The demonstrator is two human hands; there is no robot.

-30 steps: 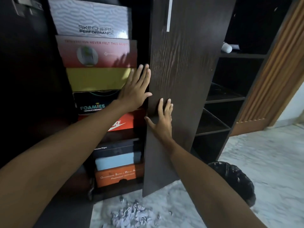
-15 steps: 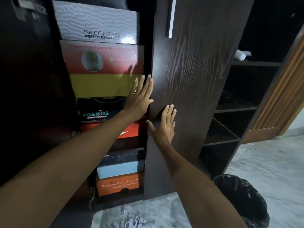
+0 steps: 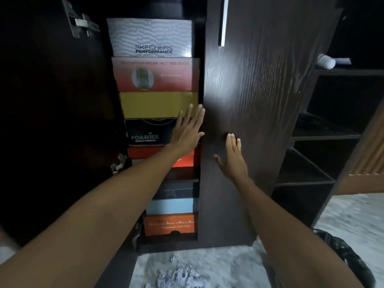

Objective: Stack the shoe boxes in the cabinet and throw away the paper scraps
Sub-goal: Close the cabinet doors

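Several shoe boxes stand stacked in the cabinet's left bay: a grey Skechers box (image 3: 150,37) on top, a red one (image 3: 155,74), a yellow one (image 3: 153,104), a black Foamies box (image 3: 145,132) and a red Nike box (image 3: 185,160). Below a shelf sit a dark box, a light blue box (image 3: 171,206) and an orange box (image 3: 169,224). My left hand (image 3: 188,130) lies flat and open against the stack's right edge. My right hand (image 3: 233,160) presses flat on the dark wooden cabinet door (image 3: 259,100). Crumpled paper scraps (image 3: 176,277) lie on the floor below.
Open dark shelves (image 3: 324,138) stand to the right, with a white roll (image 3: 324,61) on the upper one. A bin lined with a black bag (image 3: 345,254) sits at the lower right on the marble floor. The left cabinet door (image 3: 52,100) stands open.
The view has shifted down and closer to the cabinet. My right hand slid further right across the door, and the gap showing the boxes looks narrower beside my left hand.
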